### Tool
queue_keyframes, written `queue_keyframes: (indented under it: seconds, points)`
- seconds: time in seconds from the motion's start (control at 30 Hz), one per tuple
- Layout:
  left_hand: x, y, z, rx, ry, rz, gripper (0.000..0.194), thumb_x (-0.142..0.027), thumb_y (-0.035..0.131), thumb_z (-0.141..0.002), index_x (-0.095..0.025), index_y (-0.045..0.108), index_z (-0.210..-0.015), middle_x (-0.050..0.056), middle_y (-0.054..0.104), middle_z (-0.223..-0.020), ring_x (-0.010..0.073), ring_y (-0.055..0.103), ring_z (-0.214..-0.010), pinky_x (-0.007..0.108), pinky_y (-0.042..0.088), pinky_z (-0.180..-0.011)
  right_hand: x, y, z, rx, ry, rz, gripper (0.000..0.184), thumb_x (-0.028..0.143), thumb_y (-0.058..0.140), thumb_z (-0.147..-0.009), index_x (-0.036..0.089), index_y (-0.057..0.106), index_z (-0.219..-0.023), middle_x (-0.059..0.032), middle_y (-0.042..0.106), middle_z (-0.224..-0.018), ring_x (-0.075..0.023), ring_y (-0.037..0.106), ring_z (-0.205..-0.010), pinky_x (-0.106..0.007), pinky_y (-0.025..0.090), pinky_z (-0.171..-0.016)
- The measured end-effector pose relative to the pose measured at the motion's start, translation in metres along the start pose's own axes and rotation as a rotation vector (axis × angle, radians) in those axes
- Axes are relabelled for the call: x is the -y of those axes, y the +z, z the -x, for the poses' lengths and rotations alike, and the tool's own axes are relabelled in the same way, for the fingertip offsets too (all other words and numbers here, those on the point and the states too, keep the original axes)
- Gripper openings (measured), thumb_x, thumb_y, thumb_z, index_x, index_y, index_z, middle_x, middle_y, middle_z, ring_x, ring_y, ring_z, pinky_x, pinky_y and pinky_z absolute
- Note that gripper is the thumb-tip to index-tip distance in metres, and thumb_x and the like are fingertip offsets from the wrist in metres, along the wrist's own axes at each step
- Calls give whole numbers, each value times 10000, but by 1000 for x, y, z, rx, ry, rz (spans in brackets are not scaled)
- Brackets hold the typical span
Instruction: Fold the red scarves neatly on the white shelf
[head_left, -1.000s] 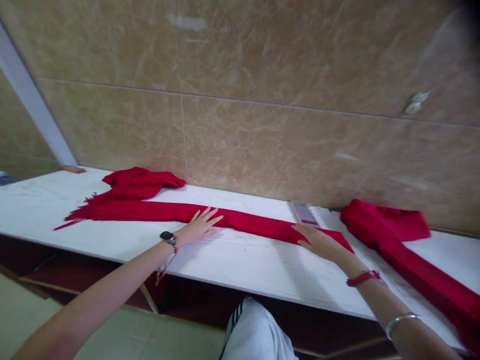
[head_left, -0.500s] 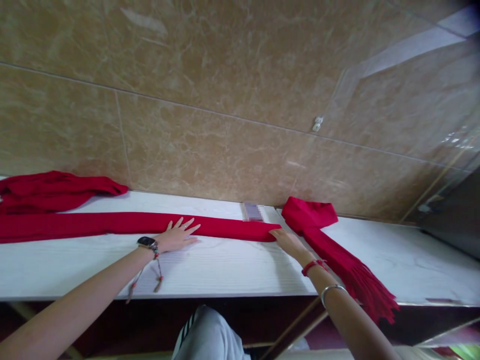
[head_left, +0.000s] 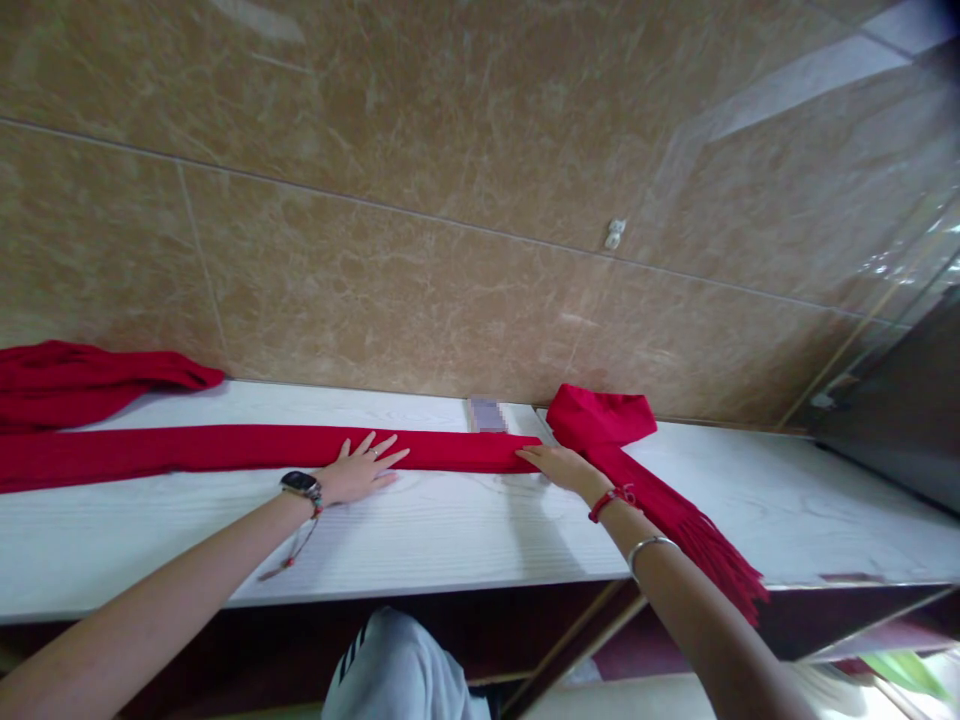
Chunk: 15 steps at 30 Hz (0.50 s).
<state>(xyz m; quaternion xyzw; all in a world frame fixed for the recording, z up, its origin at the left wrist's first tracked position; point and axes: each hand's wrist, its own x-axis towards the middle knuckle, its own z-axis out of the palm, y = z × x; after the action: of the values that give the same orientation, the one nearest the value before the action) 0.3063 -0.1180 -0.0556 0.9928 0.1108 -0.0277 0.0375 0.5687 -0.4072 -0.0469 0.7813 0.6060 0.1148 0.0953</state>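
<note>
A long red scarf (head_left: 262, 448), folded into a narrow flat strip, runs along the white surface from the left edge of the view to near its middle. My left hand (head_left: 358, 473) lies flat on the strip with fingers spread. At the strip's right end, my right hand (head_left: 559, 465) rests with fingers stretched out over the fabric; the thumb is not clearly visible. Just beyond that hand lies a red fringed scarf (head_left: 649, 495), bent over on itself at the wall, with its tassels hanging past the front edge.
A crumpled red cloth (head_left: 97, 385) lies at the left against the brown tiled wall (head_left: 375, 290). A small blurred-out item (head_left: 487, 415) sits behind the strip. Below the white tabletop (head_left: 300, 555) are my knee (head_left: 401, 660) and a slanted leg or bar (head_left: 577, 645).
My right hand's fingers have shifted from the strip's end edge to lie farther over the fabric. My left hand stays spread on the strip. The view has shifted slightly right.
</note>
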Motion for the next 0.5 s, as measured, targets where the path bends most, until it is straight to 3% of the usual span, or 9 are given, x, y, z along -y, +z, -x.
queue_keyframes:
  seconds: [0.27, 0.37, 0.5]
  points:
    - [4, 4, -2, -9, -8, 16, 521, -536, 255, -889, -392, 197, -1386, 6, 121, -1488, 379, 44, -1337, 682, 84, -957, 0, -9, -9, -51, 102, -130, 336, 54, 390, -809, 130, 606, -1056, -115, 669, -985, -203, 607, -942, -296, 430, -846]
    - [4, 4, -3, -17, -8, 23, 528, -552, 240, -886, -388, 202, -1387, 5, 112, -1489, 381, 41, -1337, 685, 80, -956, -15, -28, -8, -120, 172, -186, 313, 78, 422, -789, 128, 597, -1044, -94, 678, -960, -177, 626, -873, -247, 451, -774]
    - [-9, -1, -15, 39, -28, 61, 544, -584, 205, -880, -392, 198, -1388, 0, 101, -1491, 380, 31, -1337, 687, 65, -955, -37, -70, -4, -274, 249, -270, 275, 158, 448, -802, 140, 587, -1038, -80, 672, -973, -167, 614, -857, -244, 455, -742]
